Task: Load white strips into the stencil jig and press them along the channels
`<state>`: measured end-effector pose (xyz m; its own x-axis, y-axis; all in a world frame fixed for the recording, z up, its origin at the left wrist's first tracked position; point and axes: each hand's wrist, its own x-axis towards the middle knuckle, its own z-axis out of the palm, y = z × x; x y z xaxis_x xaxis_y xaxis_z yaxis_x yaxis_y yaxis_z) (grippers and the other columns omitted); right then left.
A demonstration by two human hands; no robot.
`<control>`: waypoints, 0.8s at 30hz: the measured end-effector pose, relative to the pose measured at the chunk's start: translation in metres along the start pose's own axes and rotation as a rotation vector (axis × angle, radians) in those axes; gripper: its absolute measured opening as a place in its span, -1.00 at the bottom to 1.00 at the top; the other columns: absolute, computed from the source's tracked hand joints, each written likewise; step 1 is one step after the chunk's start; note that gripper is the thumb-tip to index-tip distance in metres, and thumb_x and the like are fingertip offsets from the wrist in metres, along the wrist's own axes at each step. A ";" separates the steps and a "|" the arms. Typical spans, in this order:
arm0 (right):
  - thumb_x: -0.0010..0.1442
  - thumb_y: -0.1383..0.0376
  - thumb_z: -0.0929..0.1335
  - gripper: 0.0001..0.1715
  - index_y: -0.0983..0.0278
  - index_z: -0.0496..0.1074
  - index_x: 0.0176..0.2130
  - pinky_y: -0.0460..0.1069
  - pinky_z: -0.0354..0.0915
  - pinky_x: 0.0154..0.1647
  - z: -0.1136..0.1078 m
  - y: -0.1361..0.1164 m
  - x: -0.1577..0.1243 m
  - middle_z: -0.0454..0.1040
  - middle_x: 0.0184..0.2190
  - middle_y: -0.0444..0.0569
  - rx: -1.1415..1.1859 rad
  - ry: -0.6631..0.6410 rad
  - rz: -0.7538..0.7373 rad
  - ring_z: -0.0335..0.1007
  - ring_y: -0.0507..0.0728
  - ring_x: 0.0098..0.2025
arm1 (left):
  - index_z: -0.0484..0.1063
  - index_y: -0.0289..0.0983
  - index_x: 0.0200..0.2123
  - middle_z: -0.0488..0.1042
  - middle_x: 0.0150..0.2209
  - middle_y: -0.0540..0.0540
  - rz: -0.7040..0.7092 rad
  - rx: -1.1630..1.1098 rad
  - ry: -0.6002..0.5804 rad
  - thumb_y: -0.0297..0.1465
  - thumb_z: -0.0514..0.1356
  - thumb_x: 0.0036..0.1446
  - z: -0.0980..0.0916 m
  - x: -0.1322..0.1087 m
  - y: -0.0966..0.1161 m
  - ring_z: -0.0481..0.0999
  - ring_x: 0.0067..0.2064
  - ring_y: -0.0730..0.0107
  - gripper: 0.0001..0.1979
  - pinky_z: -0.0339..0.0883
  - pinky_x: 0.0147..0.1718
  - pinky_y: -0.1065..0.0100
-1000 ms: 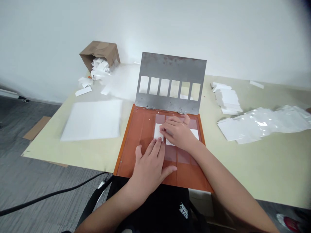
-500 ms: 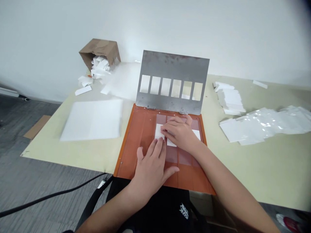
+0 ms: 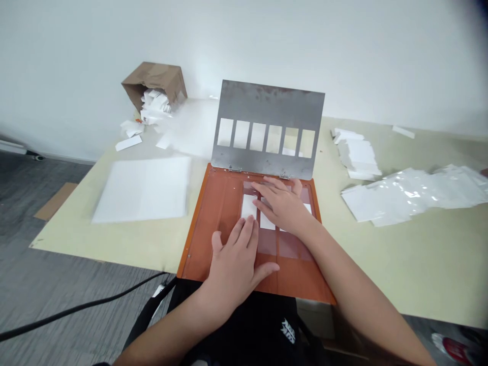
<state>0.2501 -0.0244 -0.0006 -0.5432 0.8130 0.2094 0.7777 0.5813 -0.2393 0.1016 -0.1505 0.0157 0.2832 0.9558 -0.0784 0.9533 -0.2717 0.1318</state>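
Opened out, the right hand (image 3: 281,202) has shifted off the white card (image 3: 249,205) toward the hinged edge of the orange tray (image 3: 208,218), leaving the open left hand (image 3: 233,256) apparently steadying the card's near edge, mid-tray.

Bright, cool, diffuse light falls from above, washing evenly over the pale wall (image 3: 267,40) and the tabletop (image 3: 396,264); soft shadows pool beside the left hand (image 3: 234,259) on the orange board (image 3: 204,218) and inside the cardboard box (image 3: 163,76); broken white glare marks the plastic-wrapped packs (image 3: 412,190); the white sheets (image 3: 141,190) at left look bleached, their edges smeared; wide-angle stretch pulls at the margins, the upper right corner darkening; a red object (image 3: 455,349) at lower right is blurred, possibly round.
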 end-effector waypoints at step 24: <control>0.28 0.36 0.29 -0.80 0.21 0.46 -0.36 0.31 -0.02 0.32 -0.002 -0.007 -0.002 0.58 -0.29 -0.13 0.292 0.089 -0.154 0.50 0.09 -0.16 | 0.06 -0.29 0.36 0.10 0.38 -0.27 -0.013 -0.043 -0.031 0.12 -0.10 0.27 -0.005 0.002 0.000 0.20 0.33 -0.06 -0.21 0.27 0.10 -0.26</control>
<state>0.2463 -0.0300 0.0022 -0.6075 0.7161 0.3436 0.5579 0.6927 -0.4571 0.1021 -0.1480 0.0203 0.2745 0.9552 -0.1111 0.9518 -0.2534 0.1728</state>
